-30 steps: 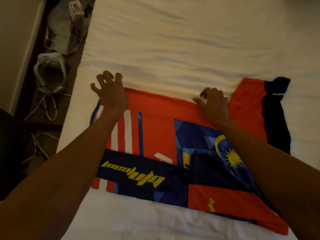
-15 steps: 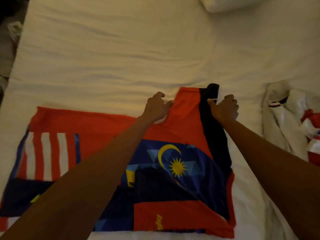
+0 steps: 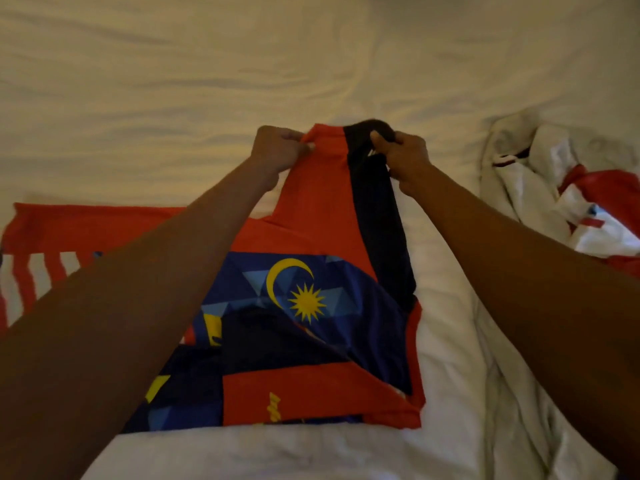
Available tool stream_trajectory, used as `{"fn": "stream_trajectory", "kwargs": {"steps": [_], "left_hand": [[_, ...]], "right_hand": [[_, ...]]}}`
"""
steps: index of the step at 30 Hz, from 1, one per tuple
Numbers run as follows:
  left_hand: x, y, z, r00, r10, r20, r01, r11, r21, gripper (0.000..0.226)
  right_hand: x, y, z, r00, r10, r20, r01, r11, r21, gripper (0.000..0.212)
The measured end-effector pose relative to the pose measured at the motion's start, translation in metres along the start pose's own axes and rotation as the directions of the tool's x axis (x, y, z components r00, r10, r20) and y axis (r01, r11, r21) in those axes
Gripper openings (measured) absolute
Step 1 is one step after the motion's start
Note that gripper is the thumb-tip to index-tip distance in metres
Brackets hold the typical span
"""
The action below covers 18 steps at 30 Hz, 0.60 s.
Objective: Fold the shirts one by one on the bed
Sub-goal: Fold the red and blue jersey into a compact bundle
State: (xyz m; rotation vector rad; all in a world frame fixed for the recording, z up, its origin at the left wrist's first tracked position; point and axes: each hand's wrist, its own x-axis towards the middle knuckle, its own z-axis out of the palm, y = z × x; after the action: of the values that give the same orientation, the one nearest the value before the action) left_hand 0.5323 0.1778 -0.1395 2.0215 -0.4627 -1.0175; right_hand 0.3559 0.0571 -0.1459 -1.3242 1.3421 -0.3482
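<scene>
Bed [image 3: 207,98] | left hand [image 3: 273,152], right hand [image 3: 403,152] | shirt sleeve [image 3: 325,188] now lifted, pinched

Two arms [image 3: 145,306] show, bare as far as they can be seen; the left hand [image 3: 277,152] and the right hand [image 3: 405,155] are bare too.

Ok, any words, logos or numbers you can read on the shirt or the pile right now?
No words or numbers can be read.
Yellow crescent and star: a sign without lettering, on the shirt's blue panel.
Yellow print on the red panel: too blurred.
White mark on the dark sleeve by the right hand: too small.
Pile of white and red clothes: nothing legible.
</scene>
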Motion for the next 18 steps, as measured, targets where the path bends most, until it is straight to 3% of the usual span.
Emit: {"fn": "stream_trajectory", "kwargs": {"steps": [3, 6, 10, 18], "left_hand": [[-0.043, 0.006, -0.018, 0.990, 0.133, 0.039, -0.131, 0.990, -0.044, 0.013], [-0.095, 0.000, -0.036, 0.965, 0.254, 0.069, -0.255, 0.967, 0.017, 0.011], [-0.158, -0.021, -0.053, 0.957, 0.253, 0.143, -0.246, 0.967, -0.067, 0.015], [-0.270, -0.089, -0.048, 0.921, 0.341, 0.189, -0.380, 0.896, 0.231, 0.034]], "right_hand": [[-0.038, -0.011, -0.020, 0.991, -0.137, 0.001, 0.137, 0.991, -0.011, 0.021], [-0.083, -0.012, -0.043, 0.980, -0.198, 0.033, 0.198, 0.980, -0.005, 0.027], [-0.152, 0.001, -0.063, 0.976, -0.194, 0.094, 0.195, 0.981, 0.003, 0.029], [-0.273, 0.085, -0.072, 0.992, -0.097, 0.086, 0.097, 0.995, 0.004, 0.050]]}}
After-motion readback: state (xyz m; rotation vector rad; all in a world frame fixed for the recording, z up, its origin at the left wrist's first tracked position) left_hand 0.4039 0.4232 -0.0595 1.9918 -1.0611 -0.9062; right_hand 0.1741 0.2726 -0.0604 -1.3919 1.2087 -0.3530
